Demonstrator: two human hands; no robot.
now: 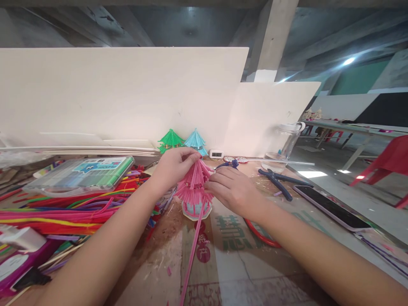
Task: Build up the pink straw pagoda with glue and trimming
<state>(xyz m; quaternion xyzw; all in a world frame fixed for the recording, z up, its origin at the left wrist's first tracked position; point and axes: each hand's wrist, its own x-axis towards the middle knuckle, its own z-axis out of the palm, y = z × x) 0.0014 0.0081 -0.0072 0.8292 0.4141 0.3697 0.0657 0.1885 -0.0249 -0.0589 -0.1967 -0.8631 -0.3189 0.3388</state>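
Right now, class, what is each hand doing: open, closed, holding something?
Left hand: closed, pinching the top of the pink straw tower.
Right hand: fingertips against the tower's side; grip cannot be told.

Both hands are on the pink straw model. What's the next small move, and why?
Probably trim the long pink straw: it juts from the pink straw model far past the short pieces. The left hand pinches the top, the right hand touches its side, and blue cutters lie just beyond.
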